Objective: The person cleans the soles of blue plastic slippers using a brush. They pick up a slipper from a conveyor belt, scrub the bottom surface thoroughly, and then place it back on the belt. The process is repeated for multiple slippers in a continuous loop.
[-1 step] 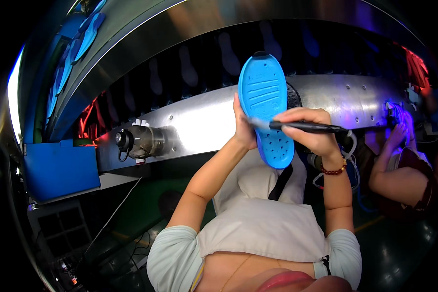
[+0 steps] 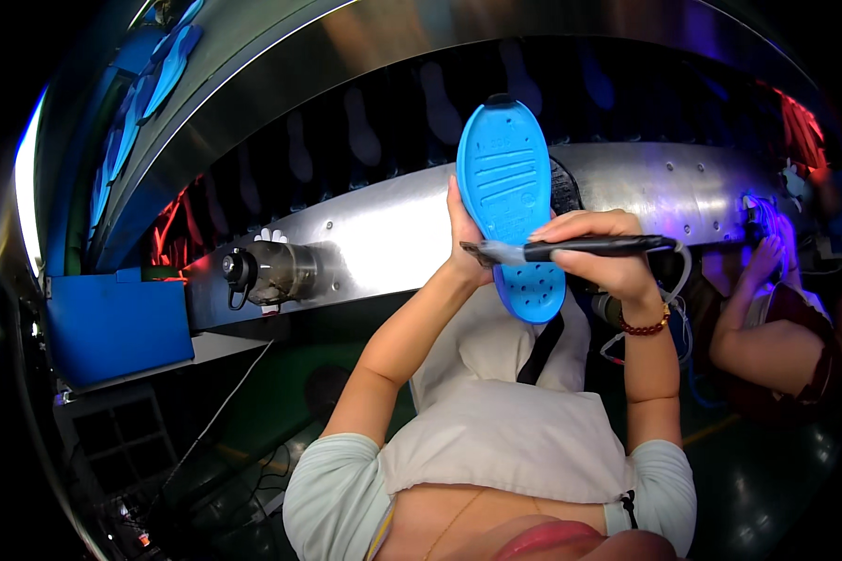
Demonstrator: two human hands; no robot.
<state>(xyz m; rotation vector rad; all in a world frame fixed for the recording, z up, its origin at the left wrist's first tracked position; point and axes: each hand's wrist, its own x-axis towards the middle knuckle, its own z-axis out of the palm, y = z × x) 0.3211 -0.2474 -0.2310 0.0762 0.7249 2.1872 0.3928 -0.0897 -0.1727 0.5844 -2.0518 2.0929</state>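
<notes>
My left hand (image 2: pixel 466 234) is closed on the left edge of a bright blue shoe sole (image 2: pixel 505 173), held upright with a black piece at its top end. Raised bars cross the sole's upper half, and small holes dot the heel. Closed around a black pen-shaped brush (image 2: pixel 589 247) is my right hand (image 2: pixel 613 257), to the right of the sole. A pale tube leaves the brush's rear end. Its clear section and dark flat tip lie across the sole's narrow middle, with the tip by my left fingers. Whether the tip touches the sole I cannot tell.
A metal ledge (image 2: pixel 617 178) runs across in front of me, with a dark bottle (image 2: pixel 276 271) lying on it at left. Beyond hangs a row of dark soles (image 2: pixel 360 126). A blue box (image 2: pixel 117 327) stands far left. Another person's arm (image 2: pixel 762 271) works at the right.
The brush tip, blurred before, shows sharply now, slightly farther left and lower. My right hand has shifted slightly; the sole stays almost in place in my left hand.
</notes>
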